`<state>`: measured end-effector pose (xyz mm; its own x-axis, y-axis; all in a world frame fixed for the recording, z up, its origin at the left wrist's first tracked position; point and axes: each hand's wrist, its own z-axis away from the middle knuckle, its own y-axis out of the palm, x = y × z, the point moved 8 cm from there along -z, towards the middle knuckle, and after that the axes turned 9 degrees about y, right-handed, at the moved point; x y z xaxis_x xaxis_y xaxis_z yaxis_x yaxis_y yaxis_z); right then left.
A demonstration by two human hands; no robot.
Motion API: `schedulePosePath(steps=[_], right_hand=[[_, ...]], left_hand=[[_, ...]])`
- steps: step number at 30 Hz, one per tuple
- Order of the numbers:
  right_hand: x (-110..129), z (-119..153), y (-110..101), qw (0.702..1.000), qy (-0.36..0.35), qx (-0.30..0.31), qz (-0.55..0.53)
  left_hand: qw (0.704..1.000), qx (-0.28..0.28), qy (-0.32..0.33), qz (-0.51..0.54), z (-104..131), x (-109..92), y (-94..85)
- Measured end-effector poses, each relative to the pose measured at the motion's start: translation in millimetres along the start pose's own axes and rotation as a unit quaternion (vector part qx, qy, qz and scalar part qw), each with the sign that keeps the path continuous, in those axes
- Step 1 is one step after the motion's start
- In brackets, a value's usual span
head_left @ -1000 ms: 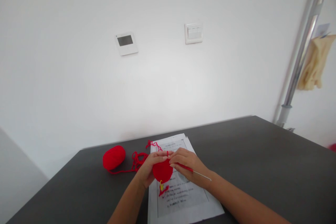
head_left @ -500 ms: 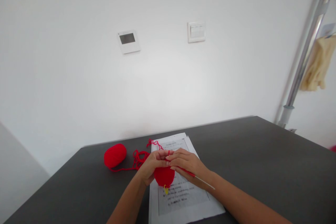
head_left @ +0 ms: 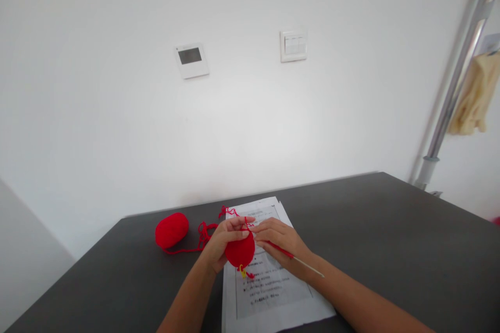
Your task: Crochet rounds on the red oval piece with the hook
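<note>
A round red crocheted piece point(head_left: 239, 253) hangs from my left hand point(head_left: 223, 242), pinched between thumb and fingers, with a strand of red yarn over the index finger. A yellow stitch marker point(head_left: 242, 271) sits at its lower edge beside a short red tail. My right hand point(head_left: 282, 243) is closed on a crochet hook point(head_left: 307, 265) with a red grip and a pale shaft pointing down to the right. Its fingertips are at the piece's upper right edge; the hook's tip is too small to make out.
A red yarn ball point(head_left: 172, 230) lies on the dark table point(head_left: 363, 239) at left, with loose tangled yarn point(head_left: 203, 234) beside my left hand. Printed sheets point(head_left: 273, 304) lie under my hands. Behind stands a white wall with a switch point(head_left: 294, 46) and a panel point(head_left: 192, 61).
The red piece and my left hand have shifted slightly left and up, and more of the round piece shows. My hands are a little farther apart, with my left index finger extended more.
</note>
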<state>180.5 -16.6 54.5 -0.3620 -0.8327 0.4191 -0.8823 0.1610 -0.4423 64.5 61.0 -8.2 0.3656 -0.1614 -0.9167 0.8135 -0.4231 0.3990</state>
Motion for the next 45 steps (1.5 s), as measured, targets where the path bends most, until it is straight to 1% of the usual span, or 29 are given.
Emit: schedulePosePath(steps=[3, 6, 9, 14, 16, 18, 22, 24, 26, 29, 31, 33, 37, 39, 42, 45], right_hand=[[-8, 0, -2, 0.998, 0.055, -0.013, -0.041], [-16, 1, 0, 0.993, 0.096, -0.010, -0.072], [-17, 0, 0, 0.993, 0.092, -0.006, -0.078], [-13, 0, 0, 0.996, 0.071, 0.006, -0.060], [-14, 0, -1, 0.995, 0.079, 0.007, -0.062], [-17, 1, -1, 0.991, 0.109, 0.000, -0.082], [-34, 5, 2, 0.968, 0.205, -0.022, -0.140], [-38, 6, 3, 0.962, 0.227, -0.022, -0.150], [-35, 4, 4, 0.968, 0.209, -0.003, -0.138], [-22, 1, 5, 0.986, 0.128, 0.035, -0.099], [-15, 1, 4, 0.992, 0.091, 0.036, -0.084], [-15, 2, 2, 0.992, 0.094, 0.022, -0.085], [-18, 3, 3, 0.990, 0.113, 0.007, -0.087], [-16, 2, 4, 0.992, 0.096, 0.022, -0.075], [-9, 1, 7, 0.995, 0.060, 0.060, -0.057], [-9, 0, 5, 0.992, 0.069, 0.071, -0.074]], left_hand=[[1.000, -0.008, 0.008, -0.010, 0, -1, -0.1], [1.000, -0.013, 0.015, -0.016, 0, -1, -1.2], [1.000, -0.010, 0.020, -0.011, 0, 0, -0.8], [1.000, -0.011, 0.020, -0.003, -1, 3, -1.4], [1.000, -0.017, 0.022, -0.010, -1, 3, -2.8], [0.999, -0.026, 0.023, -0.022, -1, 2, -4.4], [0.998, -0.040, 0.019, -0.039, 0, -1, -6.9], [0.998, -0.038, 0.019, -0.036, 0, -3, -8.0], [0.999, -0.035, 0.016, -0.032, 0, -3, -10.0], [0.999, -0.026, 0.006, -0.033, -1, -2, -12.7], [0.999, -0.013, -0.003, -0.037, -1, 0, -12.2], [0.999, -0.004, -0.013, -0.042, -1, 1, -11.4], [0.999, -0.012, -0.024, -0.039, 0, 1, -13.2], [0.999, -0.013, -0.022, -0.027, 1, 0, -13.7], [1.000, -0.005, -0.026, -0.004, 2, 0, -13.9], [0.999, 0.007, -0.037, 0.004, 2, 3, -14.5]])
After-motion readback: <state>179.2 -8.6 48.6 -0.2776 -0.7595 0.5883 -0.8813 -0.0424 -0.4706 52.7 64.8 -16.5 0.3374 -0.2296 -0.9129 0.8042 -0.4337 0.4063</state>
